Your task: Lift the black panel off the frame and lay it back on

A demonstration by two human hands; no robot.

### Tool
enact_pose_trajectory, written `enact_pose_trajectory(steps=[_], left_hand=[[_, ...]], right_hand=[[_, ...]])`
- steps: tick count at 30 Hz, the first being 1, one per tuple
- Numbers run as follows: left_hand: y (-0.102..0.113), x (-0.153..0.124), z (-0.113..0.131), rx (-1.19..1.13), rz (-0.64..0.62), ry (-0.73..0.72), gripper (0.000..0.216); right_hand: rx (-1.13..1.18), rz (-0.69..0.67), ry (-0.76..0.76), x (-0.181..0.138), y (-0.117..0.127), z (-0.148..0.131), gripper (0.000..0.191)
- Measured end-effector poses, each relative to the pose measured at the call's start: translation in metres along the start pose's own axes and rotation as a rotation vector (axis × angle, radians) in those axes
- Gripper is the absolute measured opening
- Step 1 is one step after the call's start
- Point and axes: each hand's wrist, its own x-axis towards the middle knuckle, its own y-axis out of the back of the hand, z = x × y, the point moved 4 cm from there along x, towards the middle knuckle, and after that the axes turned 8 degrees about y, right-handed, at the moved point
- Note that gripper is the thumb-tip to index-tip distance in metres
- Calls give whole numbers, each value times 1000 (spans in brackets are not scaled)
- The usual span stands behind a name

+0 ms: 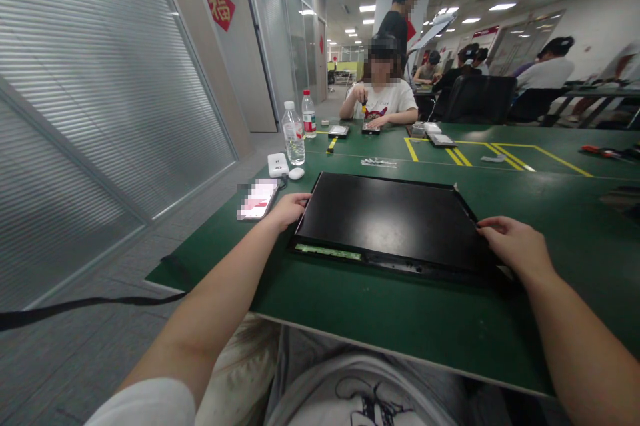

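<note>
Open office, long green table; on it, right before the person, a black panel lies flat, unlifted, its back seemingly whole but for a green strip bared along the near edge. The left hand curls at the panel's left edge, its grip unclear; the right hand rests open on the near right corner. Left of the panel sit a phone and a water bottle; right of it there is room, and the table's edge runs near
</note>
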Motion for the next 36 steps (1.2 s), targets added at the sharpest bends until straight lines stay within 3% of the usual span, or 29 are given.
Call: enact_pose_trajectory(steps=[4,10,20,29,36], left_hand=[[-1,0,1,-30,30,13,65],[1,-2,7,-189,127,-13,29],[-1,-7,10,-233,162,-64,39],[-2,-9,9,58,201,-119,33],[-4,-4,11,437,234,-304,17]], right_hand=[[-47,-8,31,-2,1,-5,25],[-58,-41,12,-4,1,-8,28],[-15,-54,2,-6,3,-9,27],[39,-75,-43,-3,2,-5,24],[46,-59,-32,-1,-1,-1,18]])
